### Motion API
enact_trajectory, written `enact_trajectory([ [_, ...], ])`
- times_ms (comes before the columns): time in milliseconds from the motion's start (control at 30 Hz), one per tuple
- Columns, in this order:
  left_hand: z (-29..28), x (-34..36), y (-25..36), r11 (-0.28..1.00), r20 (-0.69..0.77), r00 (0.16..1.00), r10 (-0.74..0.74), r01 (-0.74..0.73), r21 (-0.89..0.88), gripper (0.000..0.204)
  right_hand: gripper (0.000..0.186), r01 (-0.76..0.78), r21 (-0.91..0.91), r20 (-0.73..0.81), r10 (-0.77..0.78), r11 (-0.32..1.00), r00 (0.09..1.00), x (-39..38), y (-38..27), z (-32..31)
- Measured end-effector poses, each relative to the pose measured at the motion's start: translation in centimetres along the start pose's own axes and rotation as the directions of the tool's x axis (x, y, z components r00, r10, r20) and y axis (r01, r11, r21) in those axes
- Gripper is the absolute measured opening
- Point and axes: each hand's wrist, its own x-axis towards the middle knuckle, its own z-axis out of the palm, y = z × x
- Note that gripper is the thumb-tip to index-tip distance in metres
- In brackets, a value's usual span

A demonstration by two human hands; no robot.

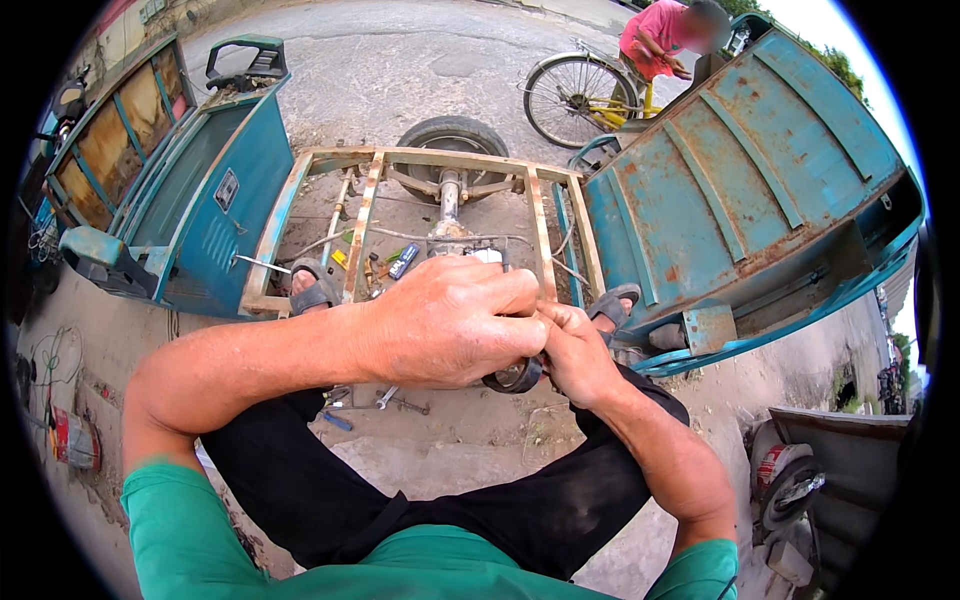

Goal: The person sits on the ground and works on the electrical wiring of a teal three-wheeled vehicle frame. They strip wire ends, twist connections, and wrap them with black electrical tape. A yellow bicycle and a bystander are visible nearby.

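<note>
Both my hands meet in front of me, above the frame. My left hand (455, 320) is closed in a fist, its knuckles up; whatever its fingers pinch is hidden. My right hand (582, 352) is closed against it, thumb and fingers bent inward. Under the fingers, beside my right hand, shows a dark ring-shaped piece (515, 376), perhaps a tape roll; its upper part is covered. Below lies a rusty, tan metal frame (375, 215) with an axle (450, 195) and a wheel (452, 135). My sandaled feet rest at its near corners.
Teal body panels stand left (215, 200) and right (740, 170) of the frame. Wrenches (387, 397) and a blue-handled tool (338, 421) lie on the ground between my legs. A small blue tool or can (404, 261) lies inside the frame. A person (660, 45) stands by a yellow bicycle (590, 98).
</note>
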Motion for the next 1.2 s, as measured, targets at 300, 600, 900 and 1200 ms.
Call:
enact_trajectory([
  [300,-0.7,0.3,-0.5,0.803,0.085,0.907,-0.412,0.406,-0.436,0.016,0.02,0.388,-0.237,-0.095,-0.418,0.891,0.903,-0.6,-1.0,0.1],
  [600,-1.3,1.5,0.2,0.176,0.405,0.533,-0.742,0.739,-0.65,0.023,0.027,0.466,-0.409,-0.096,-0.545,0.784,0.833,-0.7,-0.7,0.1],
  [900,-2.1,1.0,0.6,0.529,0.281,0.751,-0.598,0.633,-0.566,0.03,0.037,0.275,-0.34,-0.141,-0.338,0.899,0.93,-0.2,0.0,-0.4],
  [1200,-1.5,-0.1,-0.6,0.984,0.111,0.986,-0.122,0.135,-0.113,0.037,0.038,0.019,0.031,0.094,-0.022,0.999,0.995,0.2,-0.9,-0.7],
])
